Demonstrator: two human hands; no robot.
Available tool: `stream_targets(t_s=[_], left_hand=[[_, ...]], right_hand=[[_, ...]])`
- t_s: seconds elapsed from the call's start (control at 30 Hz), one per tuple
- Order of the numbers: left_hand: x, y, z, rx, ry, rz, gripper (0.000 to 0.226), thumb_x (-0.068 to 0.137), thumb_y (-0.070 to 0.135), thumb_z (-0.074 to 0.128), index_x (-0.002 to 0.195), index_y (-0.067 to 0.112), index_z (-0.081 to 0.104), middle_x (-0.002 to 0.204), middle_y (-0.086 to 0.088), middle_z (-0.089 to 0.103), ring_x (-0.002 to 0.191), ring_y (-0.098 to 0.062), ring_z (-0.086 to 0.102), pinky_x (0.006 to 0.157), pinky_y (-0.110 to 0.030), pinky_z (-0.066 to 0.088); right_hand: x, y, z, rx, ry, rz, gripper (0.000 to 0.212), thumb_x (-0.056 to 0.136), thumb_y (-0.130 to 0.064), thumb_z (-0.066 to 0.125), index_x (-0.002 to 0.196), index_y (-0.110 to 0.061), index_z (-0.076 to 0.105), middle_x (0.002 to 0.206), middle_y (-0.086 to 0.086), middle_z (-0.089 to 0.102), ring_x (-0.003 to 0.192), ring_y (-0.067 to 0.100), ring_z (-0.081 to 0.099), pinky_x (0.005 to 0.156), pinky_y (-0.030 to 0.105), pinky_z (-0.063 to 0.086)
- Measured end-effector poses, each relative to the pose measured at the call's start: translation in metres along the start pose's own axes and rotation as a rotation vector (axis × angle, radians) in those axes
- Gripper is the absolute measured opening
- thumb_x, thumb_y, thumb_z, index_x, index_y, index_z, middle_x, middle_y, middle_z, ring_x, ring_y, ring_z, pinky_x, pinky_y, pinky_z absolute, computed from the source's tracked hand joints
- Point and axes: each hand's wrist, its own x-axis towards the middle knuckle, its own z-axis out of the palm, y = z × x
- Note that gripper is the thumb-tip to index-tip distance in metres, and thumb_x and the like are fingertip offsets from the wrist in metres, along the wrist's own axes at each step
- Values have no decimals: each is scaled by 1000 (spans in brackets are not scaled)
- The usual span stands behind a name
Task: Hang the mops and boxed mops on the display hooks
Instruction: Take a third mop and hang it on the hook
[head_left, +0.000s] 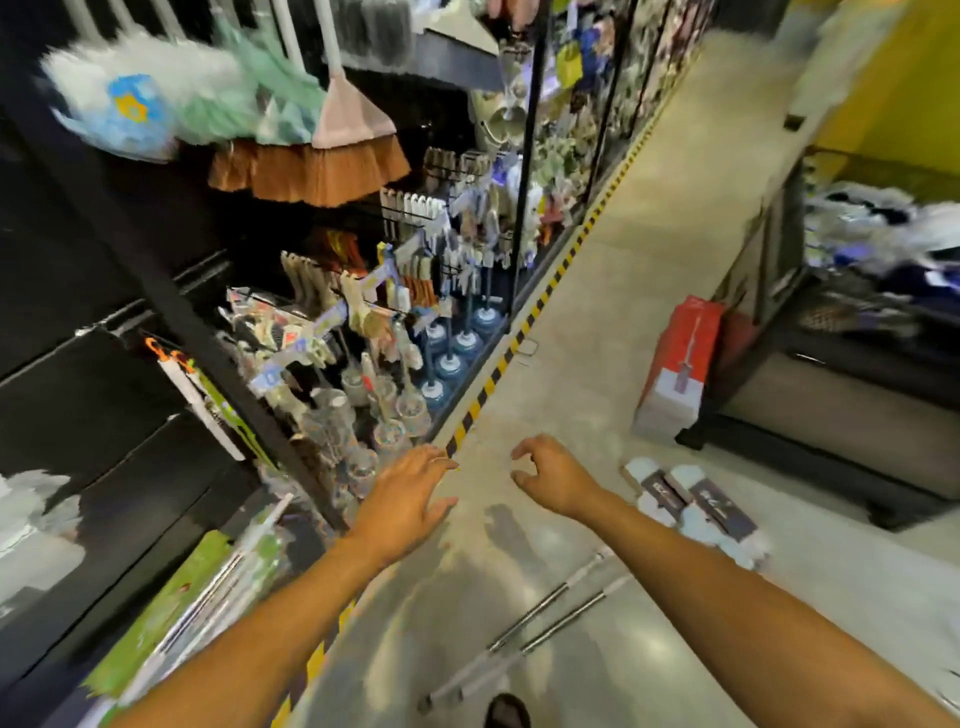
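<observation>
Holding both arms out over the floor (597, 291), bottom centre of frame. Left hand (410, 499): fingers straight and spread, nothing in it. Right hand (550, 478): fingers loosely curled, also empty. Two mops (696, 499) lie on the floor lower right, just beside my right forearm, handles running toward bottom centre. Red boxed mop (680, 364) leans against the rack at right. Green boxed mop (171, 613) sits lower left. Brooms (322, 166) hang upper left.
</observation>
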Motion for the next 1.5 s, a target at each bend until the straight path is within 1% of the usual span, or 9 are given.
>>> stream_targets(t_s=[0.23, 0.33, 0.7, 0.93, 1.07, 1.23, 1.3, 1.4, 1.5], left_hand=[[41, 32, 81, 1, -132, 155, 44, 94, 50, 60, 131, 27, 63, 139, 1, 63, 133, -23, 59, 101, -43, 55], [52, 34, 119, -10, -215, 161, 43, 94, 45, 64, 134, 28, 60, 144, 2, 59, 138, -22, 53, 102, -42, 50], [32, -12, 323, -104, -637, 142, 46, 102, 40, 57, 145, 27, 52, 151, 7, 50, 139, -16, 47, 107, -33, 44], [0, -48, 468, -113, -864, -7, 47, 101, 42, 56, 144, 26, 48, 142, 4, 53, 127, -22, 54, 101, -38, 50], [-18, -67, 557, -132, -931, -57, 45, 105, 36, 52, 146, 20, 48, 139, -4, 59, 123, -24, 58, 99, -36, 50], [-39, -88, 677, -77, -1065, -128, 48, 100, 9, 54, 146, 13, 41, 131, -13, 60, 124, -29, 61, 101, -41, 53], [-45, -94, 720, -54, -1072, -127, 44, 99, 4, 47, 142, 10, 44, 125, -14, 61, 127, -31, 57, 107, -40, 47], [-48, -95, 771, -5, -1034, -143, 37, 102, 9, 48, 139, 11, 49, 129, -11, 61, 111, -24, 61, 94, -34, 46], [-53, -100, 811, 85, -1008, -107, 45, 103, 16, 49, 148, 13, 41, 141, -6, 54, 130, -23, 57, 104, -34, 44]], right_hand=[[-27, 101, 3, 91, 66, 224, 30, 95, -20, 69, 124, -11, 66, 134, 14, 56, 122, 30, 59, 106, 33, 41], [-36, 136, 22, 115, 102, 304, 30, 94, -20, 72, 123, -10, 67, 129, 14, 60, 115, 29, 62, 104, 34, 46], [-33, 267, 189, 282, 56, 612, 23, 96, -15, 66, 119, -14, 68, 132, 12, 57, 118, 27, 61, 91, 20, 39], [-17, 345, 334, 292, -47, 646, 29, 94, -12, 69, 122, -10, 67, 126, 10, 59, 116, 28, 61, 92, 10, 30], [-3, 388, 408, 302, -101, 625, 28, 96, -14, 66, 124, -12, 66, 125, 9, 59, 114, 26, 61, 97, 24, 42], [11, 446, 483, 311, -98, 614, 27, 97, -16, 64, 124, -17, 64, 124, 5, 58, 113, 23, 59, 95, 22, 40], [15, 466, 506, 316, -94, 624, 27, 98, -16, 63, 125, -17, 64, 126, 5, 58, 113, 23, 59, 96, 23, 41], [16, 490, 532, 330, -74, 637, 27, 98, -16, 62, 125, -17, 64, 128, 5, 57, 112, 22, 59, 96, 25, 43], [14, 512, 549, 344, -37, 663, 28, 97, -16, 64, 125, -17, 65, 128, 4, 57, 113, 21, 58, 96, 27, 45]])
